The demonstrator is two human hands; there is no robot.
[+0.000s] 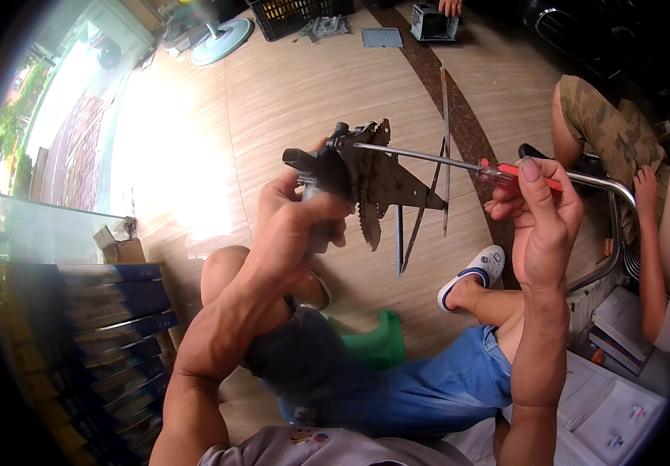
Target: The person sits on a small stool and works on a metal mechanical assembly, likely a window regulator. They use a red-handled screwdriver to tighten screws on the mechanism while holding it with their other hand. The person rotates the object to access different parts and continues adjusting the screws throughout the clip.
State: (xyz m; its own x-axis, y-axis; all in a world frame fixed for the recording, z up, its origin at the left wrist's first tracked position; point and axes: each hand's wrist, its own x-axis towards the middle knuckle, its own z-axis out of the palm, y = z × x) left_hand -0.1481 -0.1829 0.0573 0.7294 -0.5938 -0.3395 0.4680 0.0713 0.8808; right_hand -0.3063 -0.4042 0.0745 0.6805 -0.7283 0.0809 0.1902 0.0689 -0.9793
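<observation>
My left hand (292, 213) is wrapped round the black housing (327, 175) of a mechanical assembly, held up above my lap. Attached to the housing is a dark toothed metal plate (385, 179) that narrows to a point on the right. In my right hand (541, 213) is a screwdriver (498, 172) with a red and clear handle, gripped between thumb and fingers. Its long shaft runs leftward, the tip at the plate's upper part beside the housing. From this view I cannot tell whether the tip sits in a screw.
Thin metal rods (445, 116) show beyond the plate. A green plastic stool (385, 342) stands between my legs. Stacked boxes (117, 342) are at left, a metal-framed chair (618, 194) and another person's leg (607, 116) at right. A black crate (280, 19) stands far back.
</observation>
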